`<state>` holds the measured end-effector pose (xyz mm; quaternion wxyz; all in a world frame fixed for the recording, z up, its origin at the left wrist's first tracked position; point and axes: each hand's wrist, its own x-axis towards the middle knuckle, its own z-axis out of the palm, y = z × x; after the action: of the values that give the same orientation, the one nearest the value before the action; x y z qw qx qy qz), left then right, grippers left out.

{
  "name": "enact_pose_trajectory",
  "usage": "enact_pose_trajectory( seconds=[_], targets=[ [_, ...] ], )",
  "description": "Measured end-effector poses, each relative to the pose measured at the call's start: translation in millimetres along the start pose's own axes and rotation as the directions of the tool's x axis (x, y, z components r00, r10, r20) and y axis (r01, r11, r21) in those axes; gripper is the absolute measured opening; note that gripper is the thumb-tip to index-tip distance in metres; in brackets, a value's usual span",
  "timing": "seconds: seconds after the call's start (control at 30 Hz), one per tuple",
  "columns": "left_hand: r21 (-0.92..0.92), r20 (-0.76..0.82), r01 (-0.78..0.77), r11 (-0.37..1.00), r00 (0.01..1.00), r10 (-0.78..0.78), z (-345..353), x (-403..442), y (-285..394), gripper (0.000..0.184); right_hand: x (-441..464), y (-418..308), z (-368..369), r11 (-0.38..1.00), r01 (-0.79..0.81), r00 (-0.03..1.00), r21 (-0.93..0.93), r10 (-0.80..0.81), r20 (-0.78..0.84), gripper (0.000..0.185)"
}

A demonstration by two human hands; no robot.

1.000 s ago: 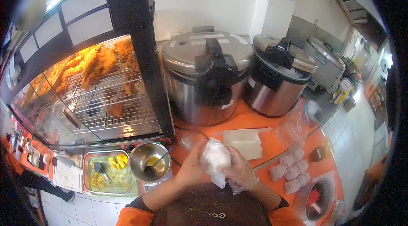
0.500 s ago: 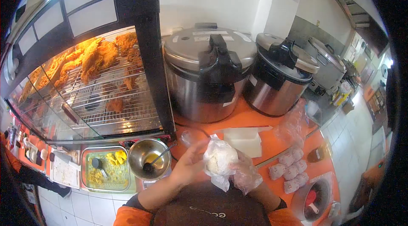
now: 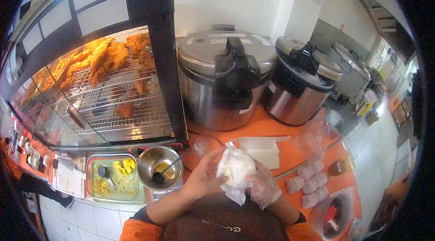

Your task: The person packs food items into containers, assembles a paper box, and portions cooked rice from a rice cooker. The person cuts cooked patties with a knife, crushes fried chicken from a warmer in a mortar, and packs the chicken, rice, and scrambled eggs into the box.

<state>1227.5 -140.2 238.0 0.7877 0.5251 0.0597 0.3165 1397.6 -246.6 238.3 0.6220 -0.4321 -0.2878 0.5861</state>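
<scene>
1. Since a second ago, the white bundle (image 3: 235, 169) is turning, showing a rougher face!
2. Left hand (image 3: 202, 181) and plastic-gloved right hand (image 3: 264, 185) are clasping it between them.
3. An open carton (image 3: 263, 151) is lying just beyond; a steel cooker (image 3: 206, 105) is standing behind.

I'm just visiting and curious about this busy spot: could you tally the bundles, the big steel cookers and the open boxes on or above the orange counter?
White bundle between left hand and right hand: 1
Wrapped bundles visible on the orange counter: 7
Big steel cookers: 2
Open white box: 1
Total: 11
</scene>
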Motion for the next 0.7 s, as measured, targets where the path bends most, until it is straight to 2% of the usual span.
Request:
enact_pose_trajectory(
  seconds=[0.13, 0.23, 0.3, 0.33, 0.4, 0.47, 0.53, 0.57, 0.6, 0.63, 0.67, 0.7],
  targets=[
    [-0.052, -0.044, 0.035, 0.998, 0.998, -0.037, 4, -2, 6, 0.079, 4, -1, 1, 1.000, 0.013, 1.000, -0.005, -0.012, 0.009, 0.069],
    [-0.142, -0.145, 0.015, 0.990, 0.989, -0.036, 3, -5, 0, 0.080, 5, -12, 13, 1.000, 0.001, 0.999, -0.002, -0.001, 0.037, 0.070],
    [-0.379, -0.061, 0.152, 0.913, 0.980, -0.189, 4, -8, 9, 0.082, 8, -20, 23, 1.000, -0.004, 0.998, -0.024, 0.006, 0.061, 0.070],
    [-0.484, -0.008, 0.218, 0.848, 0.967, -0.253, 2, -11, 14, 0.083, 13, -26, 28, 0.994, -0.053, 0.992, -0.098, 0.063, 0.107, 0.069],
    [-0.493, -0.040, 0.133, 0.860, 0.984, -0.175, -8, -22, 9, 0.077, 26, -36, 39, 0.959, -0.133, 0.963, -0.252, 0.185, 0.197, 0.068],
    [-0.512, -0.117, 0.008, 0.859, 0.990, -0.079, -23, -35, 2, 0.073, 49, -12, 47, 0.962, 0.063, 0.954, -0.267, 0.021, 0.298, 0.068],
    [-0.547, -0.223, -0.107, 0.830, 0.975, -0.022, -38, -48, 3, 0.073, 62, -5, 71, 0.809, 0.426, 0.884, -0.406, -0.277, 0.376, 0.067],
    [-0.559, -0.276, -0.167, 0.812, 0.961, 0.007, -43, -55, 6, 0.074, 60, -13, 91, 0.579, 0.637, 0.771, -0.509, -0.471, 0.429, 0.066],
    [-0.551, -0.304, -0.237, 0.800, 0.950, 0.072, -45, -61, 12, 0.070, 64, -9, 98, 0.400, 0.732, 0.678, -0.552, -0.517, 0.524, 0.065],
    [-0.376, -0.386, -0.253, 0.891, 0.917, 0.097, -50, -69, 9, 0.068, 69, -6, 104, 0.204, 0.800, 0.571, -0.565, -0.552, 0.608, 0.064],
    [-0.192, -0.462, -0.243, 0.951, 0.877, 0.131, -57, -79, 3, 0.067, 77, 5, 102, 0.118, 0.828, 0.532, -0.547, -0.473, 0.703, 0.062],
    [-0.116, -0.520, -0.249, 0.962, 0.840, 0.154, -60, -87, 1, 0.065, 74, 12, 108, 0.023, 0.833, 0.490, -0.553, -0.498, 0.716, 0.057]
  ],
)
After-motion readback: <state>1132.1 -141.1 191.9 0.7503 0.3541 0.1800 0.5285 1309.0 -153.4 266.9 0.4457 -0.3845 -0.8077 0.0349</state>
